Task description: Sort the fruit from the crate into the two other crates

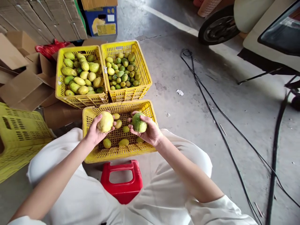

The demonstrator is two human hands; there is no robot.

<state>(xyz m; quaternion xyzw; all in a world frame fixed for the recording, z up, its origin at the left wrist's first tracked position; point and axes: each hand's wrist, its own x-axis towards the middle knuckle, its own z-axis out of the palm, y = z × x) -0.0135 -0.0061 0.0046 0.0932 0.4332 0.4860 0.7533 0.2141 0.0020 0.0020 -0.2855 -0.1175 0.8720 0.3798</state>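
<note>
My left hand (96, 132) is closed around a plump pale yellow fruit (105, 122) that looks like a lemon. A similar fruit (139, 122), mostly green, sits in the grip of my right hand (151, 132). Both hands are raised above a yellow slatted crate (119, 153) between my knees. Several yellow-green fruits lie scattered on its floor, among them one (123, 142) near the front side; my hands hide part of the inside.
Beyond it, a left yellow crate (81, 99) holds larger fruits and a right yellow crate (142, 67) smaller ones. A red plastic stool (124, 189) is beneath me. Cardboard boxes (25, 87) lie left, beside another yellow crate (23, 134). Black cables (217, 106) and a vehicle (267, 40) are right.
</note>
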